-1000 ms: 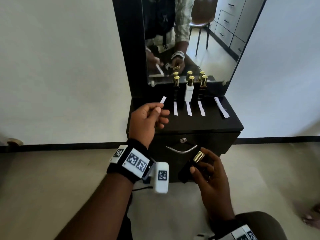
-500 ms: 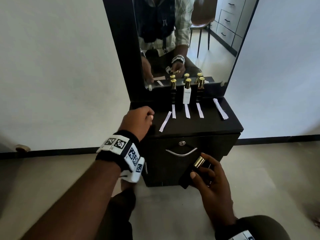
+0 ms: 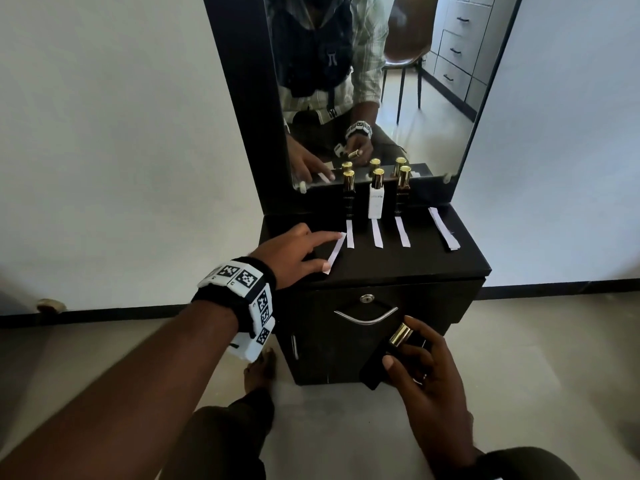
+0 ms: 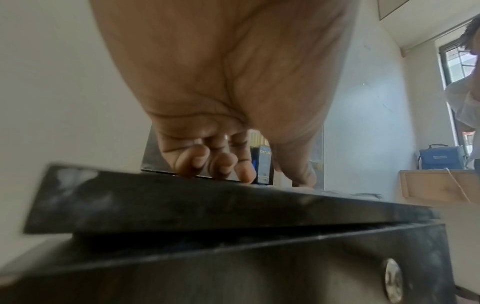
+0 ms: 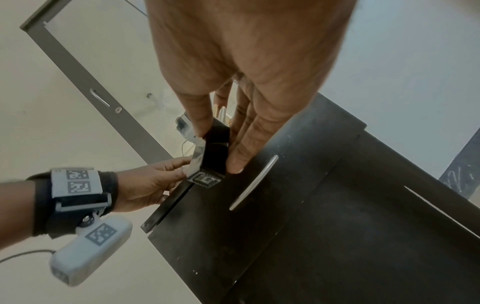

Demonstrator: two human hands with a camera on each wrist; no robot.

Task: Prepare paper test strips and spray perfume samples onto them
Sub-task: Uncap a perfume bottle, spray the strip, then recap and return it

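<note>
A white paper strip (image 3: 335, 252) lies slanted on the black cabinet top (image 3: 398, 265), left of a row of three strips (image 3: 377, 233). My left hand (image 3: 327, 251) rests on it with straight fingers, forefinger at its far end and thumb at its near end. Behind the row stand a black bottle (image 3: 348, 199), a white bottle (image 3: 376, 200) and a dark bottle (image 3: 402, 197), all gold-capped. My right hand (image 3: 403, 348) holds a black perfume bottle (image 3: 375, 367) with a gold cap, low in front of the cabinet door. The right wrist view shows the thumb and fingers gripping that bottle (image 5: 214, 156).
A stack of spare strips (image 3: 444, 228) lies at the right of the cabinet top. A mirror (image 3: 381, 98) rises behind the bottles. The cabinet door has a curved metal handle (image 3: 365, 317) and a lock. My bare foot (image 3: 259, 372) is on the floor by the cabinet.
My left hand carried the strip down from the air and laid it on the cabinet top left of the row, then spread its fingers over it. The right hand kept the bottle about still.
</note>
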